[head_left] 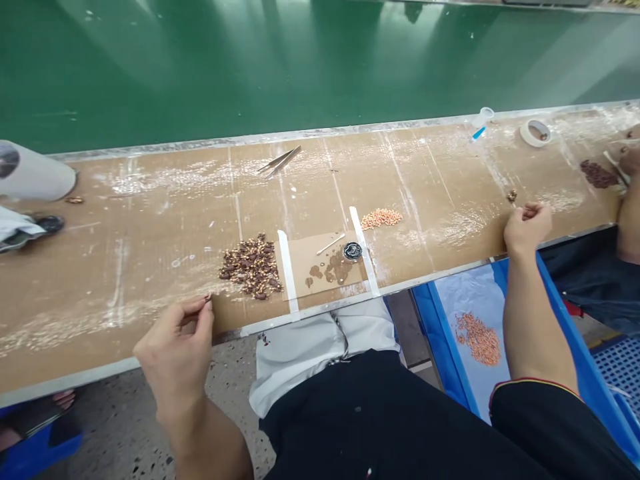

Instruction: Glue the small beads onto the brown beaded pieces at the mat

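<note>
My left hand [177, 343] is at the table's near edge, thumb and forefinger pinching a small dark brown piece [208, 299]. Just beyond it lies a pile of dark brown and golden small pieces [251, 267]. Far to the right, my right hand [529, 227] is closed in a pinch; what is between its fingertips is too small to make out. A small golden-brown piece [511, 195] shows right by those fingertips, and I cannot tell whether it is held. Between my hands, a cotton swab [331, 244] and a small round dark container [353, 251] rest on a stained cardboard sheet [295, 250].
Orange small pieces [381, 218] lie right of the cardboard. Tweezers [280, 160], a tape roll [535, 133] and a white cylinder [37, 170] are farther back. A blue bin [425, 313] with orange pieces stands below. Another person's hand [630, 150] works at far right.
</note>
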`<state>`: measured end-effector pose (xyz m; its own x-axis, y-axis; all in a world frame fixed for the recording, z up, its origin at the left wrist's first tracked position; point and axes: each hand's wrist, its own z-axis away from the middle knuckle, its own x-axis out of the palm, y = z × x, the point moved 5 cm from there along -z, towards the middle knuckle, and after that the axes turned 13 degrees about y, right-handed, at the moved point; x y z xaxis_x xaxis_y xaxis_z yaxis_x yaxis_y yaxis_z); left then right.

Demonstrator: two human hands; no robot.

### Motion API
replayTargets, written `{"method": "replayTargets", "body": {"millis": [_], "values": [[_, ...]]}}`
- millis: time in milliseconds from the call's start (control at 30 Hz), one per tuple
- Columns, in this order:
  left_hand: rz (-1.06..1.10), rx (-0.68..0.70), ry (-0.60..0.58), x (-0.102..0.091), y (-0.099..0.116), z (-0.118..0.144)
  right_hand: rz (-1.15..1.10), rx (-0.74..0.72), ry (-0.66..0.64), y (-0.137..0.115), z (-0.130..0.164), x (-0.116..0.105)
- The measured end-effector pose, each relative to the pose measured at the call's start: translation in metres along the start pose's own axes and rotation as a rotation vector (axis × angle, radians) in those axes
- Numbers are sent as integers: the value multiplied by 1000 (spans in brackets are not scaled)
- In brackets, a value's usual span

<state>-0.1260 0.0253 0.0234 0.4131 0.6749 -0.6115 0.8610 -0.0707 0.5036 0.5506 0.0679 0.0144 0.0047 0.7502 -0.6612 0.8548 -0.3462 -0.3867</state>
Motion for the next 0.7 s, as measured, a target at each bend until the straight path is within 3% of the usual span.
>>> {"method": "replayTargets", "body": {"millis": [67, 133, 267, 367, 467, 700], "values": [[-16, 100, -20, -7, 2, -4, -26, 92, 72, -10, 15, -7], [-26, 224, -29, -13, 8, -9, -137, 122, 61, -35, 37, -11], [-40, 398, -71, -16, 23, -12, -359, -191, -285, -120, 84, -2], [-32, 440, -131, -10, 26, -7, -421, -325, -470, -164, 104, 8], [-16, 394, -153, -3, 22, -1, -376, -398, -552, -183, 106, 19], [60, 298, -240, 14, 27, 7, -195, -702, -625, -192, 92, 28]]}}
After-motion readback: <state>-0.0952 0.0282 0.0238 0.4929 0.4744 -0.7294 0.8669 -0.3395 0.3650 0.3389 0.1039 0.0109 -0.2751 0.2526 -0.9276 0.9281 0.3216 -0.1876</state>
